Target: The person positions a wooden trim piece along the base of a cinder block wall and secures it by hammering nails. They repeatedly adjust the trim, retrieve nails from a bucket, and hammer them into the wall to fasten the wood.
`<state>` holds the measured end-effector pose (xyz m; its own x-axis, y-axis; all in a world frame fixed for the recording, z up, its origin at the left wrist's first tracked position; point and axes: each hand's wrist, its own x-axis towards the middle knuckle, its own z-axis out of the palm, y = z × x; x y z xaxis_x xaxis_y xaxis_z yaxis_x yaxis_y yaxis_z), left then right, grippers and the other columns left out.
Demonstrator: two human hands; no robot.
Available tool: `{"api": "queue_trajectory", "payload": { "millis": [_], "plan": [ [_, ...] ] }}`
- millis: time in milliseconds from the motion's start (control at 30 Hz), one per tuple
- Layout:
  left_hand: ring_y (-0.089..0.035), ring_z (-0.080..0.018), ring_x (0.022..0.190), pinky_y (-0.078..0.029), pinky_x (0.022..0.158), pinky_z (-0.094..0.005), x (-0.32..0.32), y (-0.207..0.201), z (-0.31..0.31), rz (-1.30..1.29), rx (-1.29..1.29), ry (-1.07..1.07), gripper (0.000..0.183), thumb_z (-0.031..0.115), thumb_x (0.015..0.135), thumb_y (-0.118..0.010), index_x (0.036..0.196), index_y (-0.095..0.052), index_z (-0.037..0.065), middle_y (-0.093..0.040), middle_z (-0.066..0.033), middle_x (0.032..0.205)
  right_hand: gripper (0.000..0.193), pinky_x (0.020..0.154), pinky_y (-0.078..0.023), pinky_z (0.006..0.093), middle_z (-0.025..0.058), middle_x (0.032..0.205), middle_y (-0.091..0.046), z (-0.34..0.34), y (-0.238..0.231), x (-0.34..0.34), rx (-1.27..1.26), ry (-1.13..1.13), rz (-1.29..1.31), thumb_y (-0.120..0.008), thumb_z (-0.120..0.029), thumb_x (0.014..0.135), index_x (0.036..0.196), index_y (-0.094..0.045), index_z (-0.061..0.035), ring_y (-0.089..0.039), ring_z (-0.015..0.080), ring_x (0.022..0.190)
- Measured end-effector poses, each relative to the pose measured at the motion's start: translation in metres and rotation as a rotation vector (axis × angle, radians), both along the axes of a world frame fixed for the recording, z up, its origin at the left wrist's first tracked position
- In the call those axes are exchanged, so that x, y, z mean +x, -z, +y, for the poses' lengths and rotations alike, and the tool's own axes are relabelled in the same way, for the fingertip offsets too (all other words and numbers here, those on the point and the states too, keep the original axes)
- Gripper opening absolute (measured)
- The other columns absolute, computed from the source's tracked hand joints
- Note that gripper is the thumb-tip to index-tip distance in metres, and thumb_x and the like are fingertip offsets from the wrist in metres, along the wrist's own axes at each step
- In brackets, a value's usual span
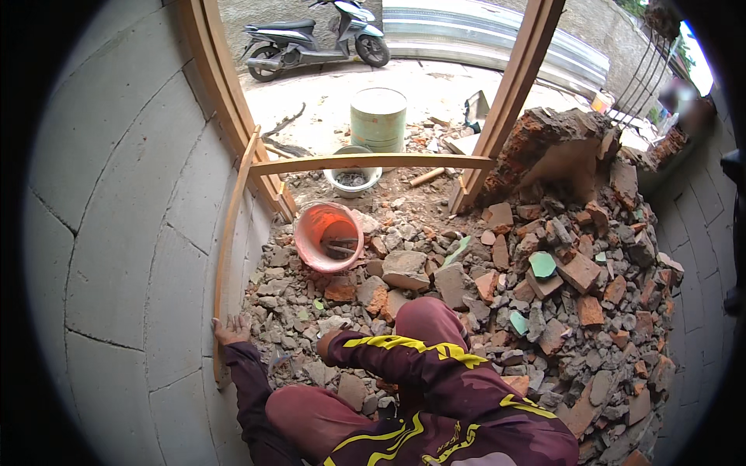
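Note:
My left hand [232,330] is at the lower part of a long, thin wooden batten [227,252], which runs up along the grey block wall to the door frame. The fingers rest over the batten and seem to grip it. My right hand [329,346] is low over the rubble in front of my bent knee, partly covered by its dark maroon sleeve; its fingers cannot be made out clearly. A wooden crosspiece [373,161] spans the upright posts of the wooden frame [509,97].
Broken brick and concrete rubble [544,334] covers the ground. An orange bucket [329,238] lies tilted on it, holding some tools. Beyond are a white basin [352,189], a pale green drum [378,124] and a parked scooter [317,39]. A broken masonry chunk [556,147] stands at right.

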<state>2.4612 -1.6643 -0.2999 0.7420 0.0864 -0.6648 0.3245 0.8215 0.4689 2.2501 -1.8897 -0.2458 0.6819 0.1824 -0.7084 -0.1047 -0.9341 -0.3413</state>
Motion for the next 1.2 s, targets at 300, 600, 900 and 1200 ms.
{"api": "queue_trajectory", "payload": {
  "millis": [300, 600, 900, 1200],
  "plan": [
    [-0.036, -0.0306, 0.136, -0.039, 0.108, -0.0453, 0.011, 0.011, 0.008, 0.017, 0.039, 0.015, 0.073, 0.049, 0.086, -0.068, 0.146, -0.035, 0.025, -0.039, -0.0109, 0.147, 0.030, 0.082, -0.054, 0.0410, 0.0138, 0.104, -0.072, 0.004, -0.006, -0.002, 0.031, -0.014, -0.084, -0.067, -0.022, 0.078, 0.103, -0.074, -0.0070, -0.068, 0.0294, 0.100],
    [-0.033, -0.0294, 0.138, -0.034, 0.112, -0.0433, -0.008, -0.011, -0.004, -0.020, 0.095, 0.006, 0.081, 0.052, 0.087, -0.065, 0.144, -0.033, 0.004, -0.037, -0.0098, 0.149, 0.029, 0.084, -0.054, 0.0402, 0.0159, 0.110, -0.070, 0.001, 0.000, -0.003, 0.026, -0.088, -0.133, -0.064, -0.022, 0.084, 0.106, -0.073, -0.0047, -0.067, 0.0308, 0.104],
    [-0.030, -0.0248, 0.138, -0.034, 0.112, -0.0404, -0.015, -0.028, -0.012, 0.016, 0.087, 0.025, 0.081, 0.052, 0.089, -0.062, 0.145, -0.031, 0.003, -0.033, -0.0066, 0.151, 0.030, 0.086, -0.054, 0.0402, 0.0146, 0.114, -0.069, 0.002, -0.013, -0.006, -0.002, -0.071, -0.135, -0.063, -0.021, 0.086, 0.109, -0.071, -0.0046, -0.066, 0.0293, 0.107],
    [-0.037, -0.0284, 0.134, -0.042, 0.106, -0.0483, 0.016, -0.020, 0.003, 0.189, 0.107, -0.017, 0.049, 0.043, 0.098, -0.046, 0.144, -0.036, 0.030, -0.037, -0.0083, 0.148, 0.031, 0.088, -0.053, 0.0404, 0.0142, 0.116, -0.068, 0.004, -0.004, -0.002, 0.018, -0.111, -0.139, -0.061, -0.022, 0.086, 0.112, -0.070, -0.0069, -0.065, 0.0292, 0.110]
  ]
}}
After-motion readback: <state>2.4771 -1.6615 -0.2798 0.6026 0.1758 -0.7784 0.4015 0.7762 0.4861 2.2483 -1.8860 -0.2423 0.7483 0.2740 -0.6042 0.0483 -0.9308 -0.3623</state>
